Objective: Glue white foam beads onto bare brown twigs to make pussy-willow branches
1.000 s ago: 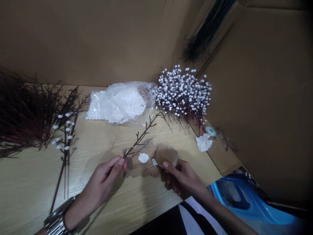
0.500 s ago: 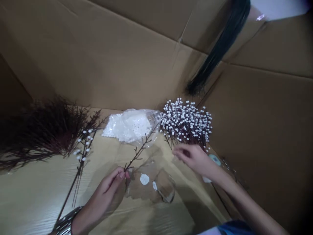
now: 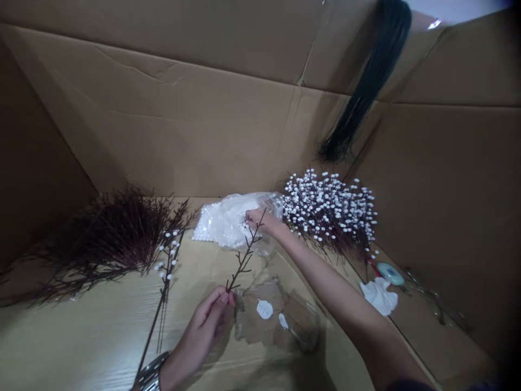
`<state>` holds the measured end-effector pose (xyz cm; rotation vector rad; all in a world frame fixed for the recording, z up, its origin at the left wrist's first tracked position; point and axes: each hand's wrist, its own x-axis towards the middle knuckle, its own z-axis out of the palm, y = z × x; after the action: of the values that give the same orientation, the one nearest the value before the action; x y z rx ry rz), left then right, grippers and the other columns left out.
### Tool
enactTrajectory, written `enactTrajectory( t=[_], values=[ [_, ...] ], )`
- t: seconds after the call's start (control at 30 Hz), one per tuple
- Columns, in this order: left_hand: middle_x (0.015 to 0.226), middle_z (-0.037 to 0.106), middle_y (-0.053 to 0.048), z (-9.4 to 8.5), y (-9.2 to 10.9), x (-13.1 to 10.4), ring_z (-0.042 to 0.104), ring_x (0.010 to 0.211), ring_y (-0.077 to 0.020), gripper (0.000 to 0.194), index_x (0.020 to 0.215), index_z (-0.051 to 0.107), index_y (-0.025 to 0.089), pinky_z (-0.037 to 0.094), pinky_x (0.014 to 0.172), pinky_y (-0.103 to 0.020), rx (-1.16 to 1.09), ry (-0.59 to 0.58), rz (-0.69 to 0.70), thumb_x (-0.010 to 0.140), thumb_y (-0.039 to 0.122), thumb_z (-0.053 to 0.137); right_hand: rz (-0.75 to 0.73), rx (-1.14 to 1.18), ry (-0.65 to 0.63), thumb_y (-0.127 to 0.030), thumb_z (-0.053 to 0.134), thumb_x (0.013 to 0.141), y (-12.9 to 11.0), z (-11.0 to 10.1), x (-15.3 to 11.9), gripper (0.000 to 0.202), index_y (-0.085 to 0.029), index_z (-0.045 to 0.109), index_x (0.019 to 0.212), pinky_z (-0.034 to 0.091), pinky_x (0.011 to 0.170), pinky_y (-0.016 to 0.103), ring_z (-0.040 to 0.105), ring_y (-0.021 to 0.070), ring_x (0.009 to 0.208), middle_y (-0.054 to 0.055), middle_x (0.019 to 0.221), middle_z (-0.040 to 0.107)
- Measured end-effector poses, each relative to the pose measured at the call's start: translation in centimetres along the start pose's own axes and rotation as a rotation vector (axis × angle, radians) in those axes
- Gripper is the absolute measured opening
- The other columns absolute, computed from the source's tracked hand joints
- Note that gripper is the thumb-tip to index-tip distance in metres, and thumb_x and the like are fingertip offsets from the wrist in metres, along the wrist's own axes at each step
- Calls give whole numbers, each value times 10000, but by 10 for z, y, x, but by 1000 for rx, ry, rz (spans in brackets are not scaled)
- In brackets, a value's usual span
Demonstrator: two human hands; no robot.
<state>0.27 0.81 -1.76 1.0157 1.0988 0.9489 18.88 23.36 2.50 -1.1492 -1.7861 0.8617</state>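
A bare dark twig (image 3: 245,258) slants up and to the right from my left hand (image 3: 209,317), whose thumb and fingers pinch its lower end. My right hand (image 3: 260,218) reaches into the clear plastic bag (image 3: 223,220) of small white beads at the back middle; its fingers are curled among the beads, and whether they hold one is hidden. The twig's tip overlaps that hand in view. Below the twig lies a brown cardboard piece (image 3: 254,326) with a round white patch of glue or paint (image 3: 264,309).
Dark bare twigs (image 3: 109,239) heap at the left, beside a white-beaded sprig (image 3: 166,266). White-beaded twigs (image 3: 329,209) lie back right. A crumpled tissue (image 3: 379,296), teal round object (image 3: 389,273) and metal tools (image 3: 431,298) lie right. A dark green wire bundle (image 3: 370,81) leans against cardboard.
My right hand has moved left and away from me, from near the beaded twigs into the bead bag. The left hand still holds the twig. The whole view has shifted slightly.
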Motion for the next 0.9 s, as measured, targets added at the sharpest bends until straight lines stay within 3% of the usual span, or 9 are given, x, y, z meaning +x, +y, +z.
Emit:
enactTrajectory(
  t=[0.17,0.23,0.33,0.43,0.53,0.6,0.77,0.9],
  values=[
    [603,331,74,-1,0,0,277,521,-112,427,818,575,204,203,445,-205,-17,15,-19,900,623,562,31,-104,-58,-142,734,735,-2,-3,0,169,-185,664,587,470,788,279,688,216,846,10,647,681],
    [579,311,78,-1,-1,0,260,504,-112,408,861,606,205,195,441,-217,4,11,8,934,598,527,24,-96,-27,-189,690,784,-6,-7,-10,93,-163,716,699,460,844,291,674,219,921,26,759,715],
    [574,309,75,-1,-1,1,270,505,-114,407,910,639,202,201,447,-225,31,14,28,951,585,509,34,-52,43,-278,619,851,-9,-16,-46,204,-139,744,933,452,891,303,655,191,953,53,948,735],
    [607,304,75,-2,-2,2,263,531,-110,441,897,616,194,188,455,-213,-16,25,-30,915,628,536,94,32,96,-381,655,854,-11,-20,-99,264,-174,724,1001,509,860,334,665,203,942,88,1034,735],
    [627,303,79,-2,-3,2,245,542,-104,455,864,567,191,184,462,-201,-95,25,-65,892,646,559,201,159,75,-457,684,846,-19,-12,-145,311,-191,701,1006,540,690,300,678,190,783,69,900,733],
    [642,315,78,-2,-4,2,252,554,-103,417,848,538,194,209,474,-196,-112,37,-52,915,605,559,307,314,49,-453,747,801,-29,0,-162,294,-199,709,943,523,659,271,662,173,748,51,862,724],
    [634,267,89,-3,-1,3,213,550,-104,377,769,420,219,207,471,-197,-167,-4,-31,948,515,570,434,479,-52,-416,776,779,-45,23,-171,241,-208,729,891,492,639,247,634,148,707,17,762,693],
    [642,276,88,-4,2,3,222,542,-97,324,810,480,207,228,467,-191,-128,-21,-27,945,481,588,425,455,-71,-437,763,779,-43,26,-173,263,-204,725,895,462,580,243,606,141,645,7,694,665]
  ],
)
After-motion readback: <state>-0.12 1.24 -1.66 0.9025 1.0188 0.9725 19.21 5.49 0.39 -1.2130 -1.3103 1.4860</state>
